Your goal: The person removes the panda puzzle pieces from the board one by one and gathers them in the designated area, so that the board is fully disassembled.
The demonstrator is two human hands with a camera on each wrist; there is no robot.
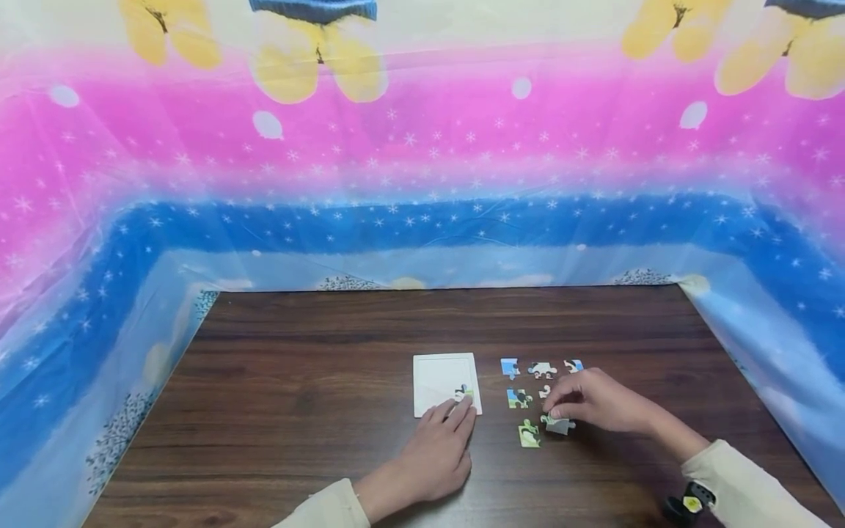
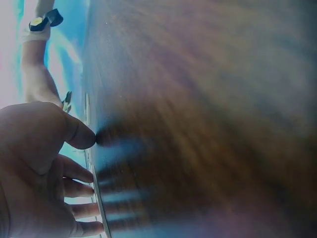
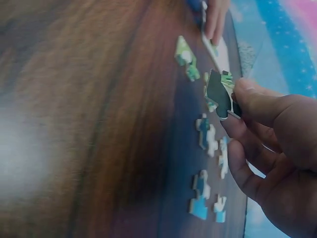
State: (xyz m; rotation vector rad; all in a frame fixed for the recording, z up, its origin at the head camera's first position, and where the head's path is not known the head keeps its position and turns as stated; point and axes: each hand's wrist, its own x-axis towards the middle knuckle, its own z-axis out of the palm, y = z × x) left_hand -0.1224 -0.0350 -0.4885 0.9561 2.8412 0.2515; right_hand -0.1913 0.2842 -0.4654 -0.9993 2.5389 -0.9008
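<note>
My left hand [image 1: 436, 455] rests with fingers extended over the lower right edge of a white puzzle tray [image 1: 432, 378]. A small puzzle piece [image 1: 461, 391] lies inside the tray's lower right corner, partly hidden by the fingertips. To the right, my right hand [image 1: 597, 402] pinches another puzzle piece [image 1: 560, 425] between thumb and fingers. In the right wrist view, the held piece [image 3: 218, 94] is tilted, showing a dark grey face and a green patterned edge. The left wrist view has the left hand's fingers [image 2: 81, 210] along the tray's thin edge.
Several loose puzzle pieces lie right of the tray, among them a blue one [image 1: 509, 367], a white one [image 1: 543, 370] and a green one [image 1: 529, 434]. Dark wooden table [image 1: 297, 367] surrounds them. A printed pink and blue cloth [image 1: 422, 161] stands around the table's back and sides.
</note>
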